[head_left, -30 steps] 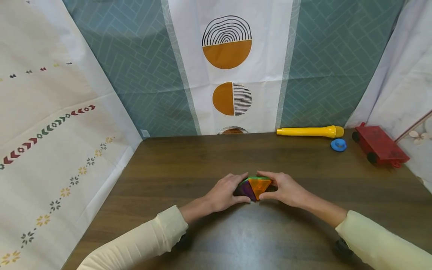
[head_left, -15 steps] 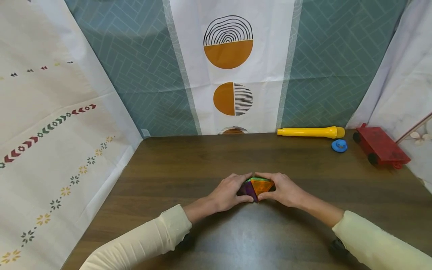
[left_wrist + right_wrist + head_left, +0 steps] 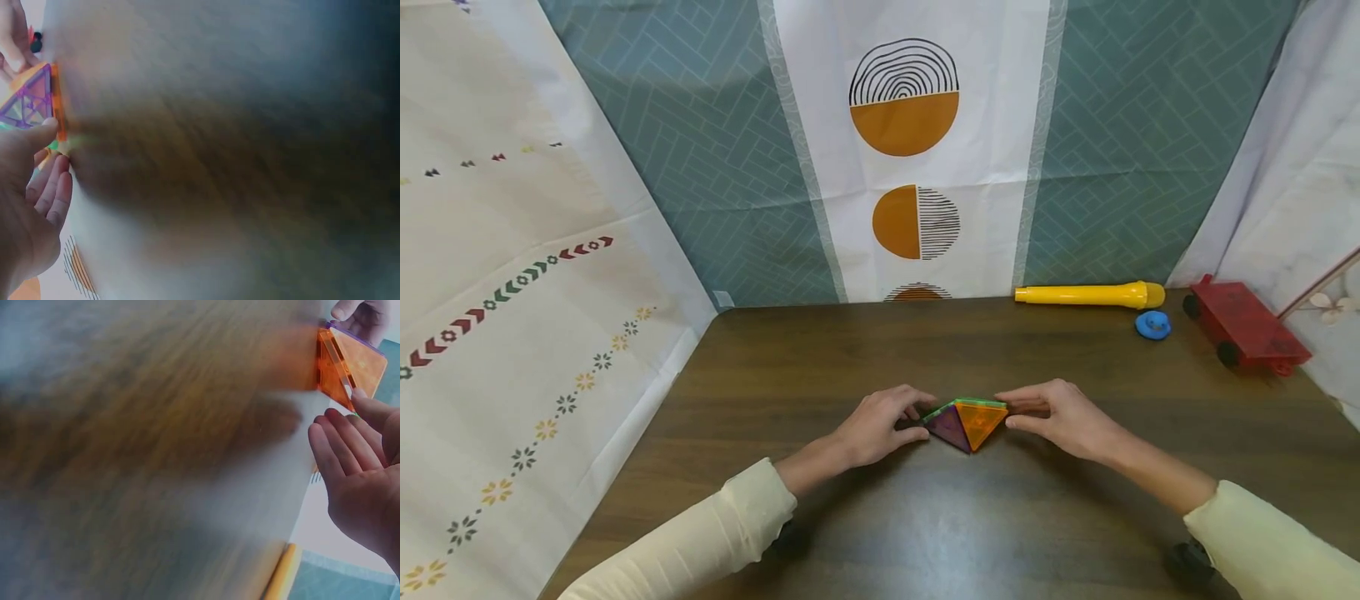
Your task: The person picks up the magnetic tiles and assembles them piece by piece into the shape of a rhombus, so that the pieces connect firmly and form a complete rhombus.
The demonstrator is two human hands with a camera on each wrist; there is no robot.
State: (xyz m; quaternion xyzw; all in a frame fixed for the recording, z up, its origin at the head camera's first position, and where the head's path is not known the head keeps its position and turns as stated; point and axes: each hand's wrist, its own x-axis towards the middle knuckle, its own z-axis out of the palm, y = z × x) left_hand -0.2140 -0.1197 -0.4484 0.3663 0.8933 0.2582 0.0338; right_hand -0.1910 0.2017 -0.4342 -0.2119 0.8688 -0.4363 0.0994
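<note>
A small standing form of translucent magnetic tiles sits mid-table in the head view: a purple triangle point(image 3: 950, 428) on the left, an orange triangle point(image 3: 981, 423) on the right, green edging point(image 3: 976, 402) along the top. My left hand point(image 3: 874, 427) is at its left corner, thumb and fingers spread loosely. At the right corner is my right hand point(image 3: 1067, 417), its fingers likewise relaxed. Each thumb tip appears beside or lightly touching a corner in the wrist views, where the purple tile point(image 3: 31, 100) and the orange tile point(image 3: 359, 359) show. The form's far side is mostly hidden.
Along the back right of the brown table point(image 3: 820, 350) lie a yellow toy microphone point(image 3: 1086, 294), a blue rubber duck point(image 3: 1152, 325) and a red toy wagon point(image 3: 1247, 325). Patterned cloths point(image 3: 700, 167) hang behind and at both sides.
Both hands had been cupped around the tile form, fingertips nearly meeting behind it. They have since drawn apart to its left and right corners, uncovering the form, which looks slightly wider.
</note>
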